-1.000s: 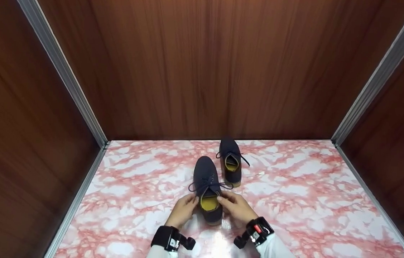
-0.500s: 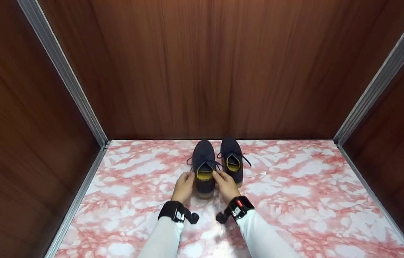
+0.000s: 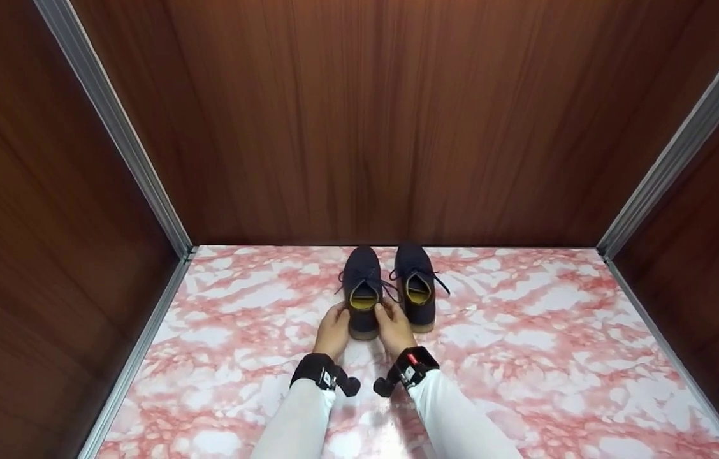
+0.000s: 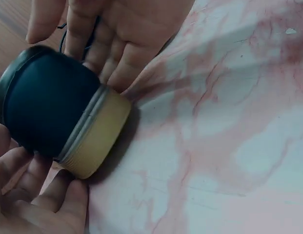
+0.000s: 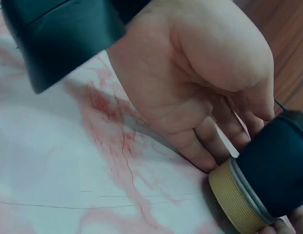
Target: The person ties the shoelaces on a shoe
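Observation:
A navy lace-up shoe (image 3: 363, 268) with yellow lining and a tan sole stands on the floor, toe towards the back wall. My left hand (image 3: 333, 331) holds its left side near the heel. On the opposite side my right hand (image 3: 396, 330) grips it, thumb at the collar. Both wrist views show the heel (image 4: 51, 100) between the hands, its tan sole (image 5: 239, 202) down at the floor. The matching shoe (image 3: 413, 258) stands just to the right, roughly parallel, with a lace end trailing outward. Its left side lies close to my right fingers.
Brown wood-grain panels stand at the back (image 3: 359, 127), left and right, with grey metal strips (image 3: 123, 134) in the corners. The shoe toes are close to the back panel. A red-and-white marbled floor (image 3: 525, 370) spreads around both shoes.
Both hands have moved the left shoe forward until its toe is about level with the right shoe's. Over the last half second it has shifted only slightly. The right shoe has stayed put.

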`<state>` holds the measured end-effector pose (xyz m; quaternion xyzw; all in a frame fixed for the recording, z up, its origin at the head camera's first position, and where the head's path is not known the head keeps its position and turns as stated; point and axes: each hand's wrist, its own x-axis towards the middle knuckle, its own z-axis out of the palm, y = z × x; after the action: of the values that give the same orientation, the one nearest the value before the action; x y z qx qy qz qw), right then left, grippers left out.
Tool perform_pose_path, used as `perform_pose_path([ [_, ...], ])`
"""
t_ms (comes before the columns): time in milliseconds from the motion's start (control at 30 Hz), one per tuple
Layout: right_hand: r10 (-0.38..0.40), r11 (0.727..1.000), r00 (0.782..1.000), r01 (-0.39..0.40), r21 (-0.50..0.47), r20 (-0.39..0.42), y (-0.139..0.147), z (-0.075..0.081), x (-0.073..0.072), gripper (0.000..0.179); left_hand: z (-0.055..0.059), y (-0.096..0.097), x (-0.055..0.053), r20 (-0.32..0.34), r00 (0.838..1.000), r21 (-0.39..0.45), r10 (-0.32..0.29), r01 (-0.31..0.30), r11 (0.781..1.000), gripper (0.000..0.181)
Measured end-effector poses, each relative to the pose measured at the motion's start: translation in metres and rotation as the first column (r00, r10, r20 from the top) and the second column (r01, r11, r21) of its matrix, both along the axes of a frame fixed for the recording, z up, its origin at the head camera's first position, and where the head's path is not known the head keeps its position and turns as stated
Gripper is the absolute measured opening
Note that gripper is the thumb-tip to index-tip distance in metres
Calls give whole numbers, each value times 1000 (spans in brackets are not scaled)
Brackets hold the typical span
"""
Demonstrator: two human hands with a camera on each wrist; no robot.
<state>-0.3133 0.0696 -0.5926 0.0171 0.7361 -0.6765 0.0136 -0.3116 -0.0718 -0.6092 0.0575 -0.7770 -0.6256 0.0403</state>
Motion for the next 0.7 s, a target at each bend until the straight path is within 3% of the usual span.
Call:
perform_pose_path([
  [133,68,993,997,-64,-101,35,2,-3,2,63,-6,1,8,7,993,-2,-119,119,993,51],
  [267,120,989,989,-112,-92,87,11,-7,10,68,-12,3,18,7,979,1,-204,204,979,57],
  [467,223,974,970,-216,-73,98,22,-15,22,69,-16,1,29,17,973,19,-232,232,973,62],
  [700,283,957,953,-273,-98,106,38,-26,44,68,-27,3,47,63,965,-71,-255,259,963,66],
])
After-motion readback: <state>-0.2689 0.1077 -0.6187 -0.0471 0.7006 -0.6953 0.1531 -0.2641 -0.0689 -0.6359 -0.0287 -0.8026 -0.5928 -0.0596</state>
